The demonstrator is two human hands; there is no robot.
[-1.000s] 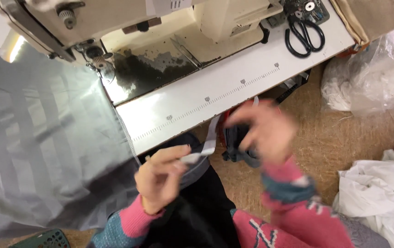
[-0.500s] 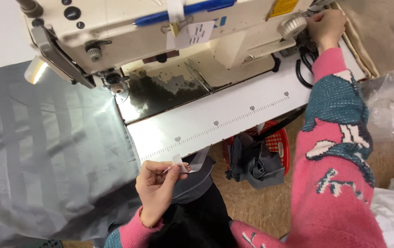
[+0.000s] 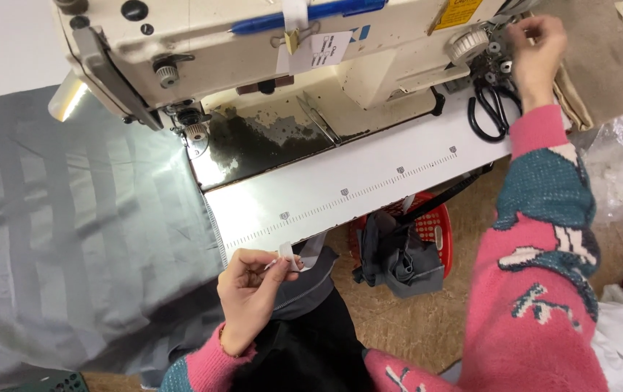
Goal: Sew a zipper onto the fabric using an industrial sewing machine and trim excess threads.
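1. A red plastic basket (image 3: 438,232) sits on the floor under the near edge of the sewing table, right of centre; dark grey fabric pieces (image 3: 398,254) are heaped in it and spill over its near rim
2. At the far right a clear plastic bag (image 3: 620,174) lies on the floor with pale material inside; what it is cannot be told
3. The left hand (image 3: 250,294) is low in the scene, just off the near edge of the white table (image 3: 369,185). Its thumb and fingers are pinched shut on a small white tag (image 3: 286,255), which pokes out to the right of the fingertips, beside a grey fabric strip (image 3: 311,254) hanging off the table edge
4. The right hand (image 3: 536,51) is stretched far and to the right, fingers curled together at the right end of the cream sewing machine (image 3: 290,58); whether it grips anything cannot be told
5. Black scissors (image 3: 489,112) lie on the table just near of that hand
6. Grey striped cloth (image 3: 72,239) spreads over the left side, well apart from the right hand
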